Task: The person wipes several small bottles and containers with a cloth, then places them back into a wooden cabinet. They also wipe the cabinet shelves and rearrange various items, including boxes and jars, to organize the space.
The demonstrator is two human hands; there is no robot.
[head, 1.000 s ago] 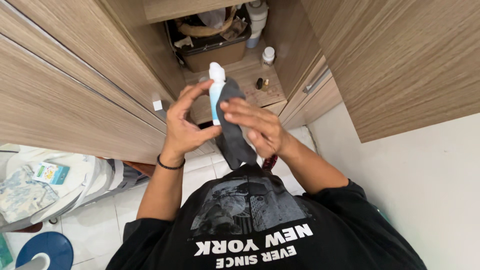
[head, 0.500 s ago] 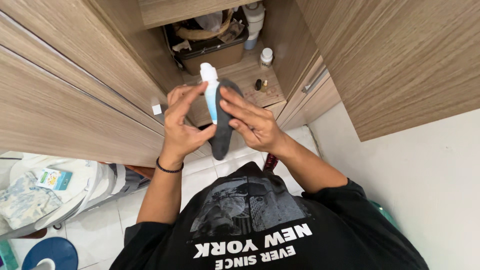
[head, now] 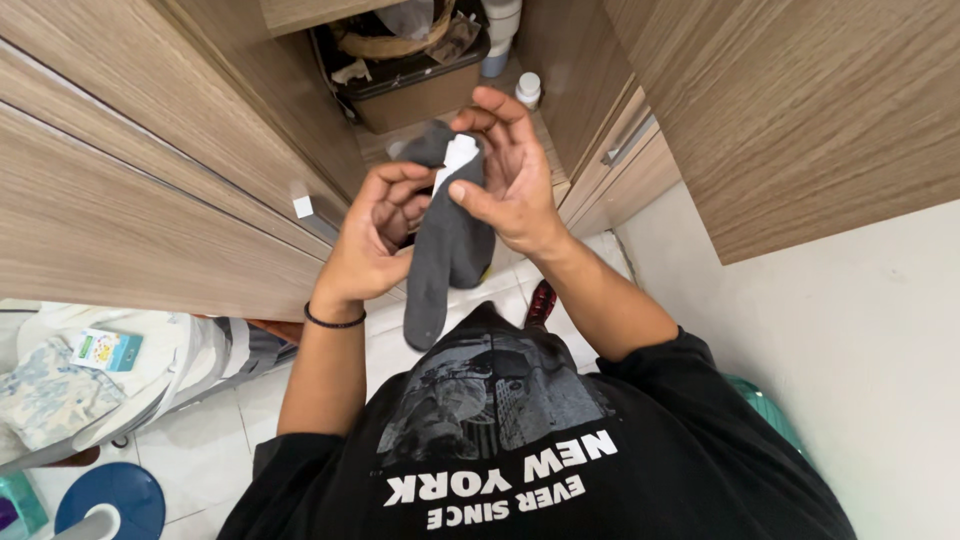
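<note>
On the left, the left hand (head: pixel 375 230) curls its fingers (head: pixel 400 185) around the upper part of a dark grey sock (head: pixel 445 250), clamped on the cloth. The sock hangs between both hands, its toe end dangling over the tiled floor (head: pixel 190 400). A white object (head: pixel 458 155) pokes from its top. To the right, the right hand (head: pixel 510 175) pinches that top edge. A loose pinch could let the white object slide out and drop.
</note>
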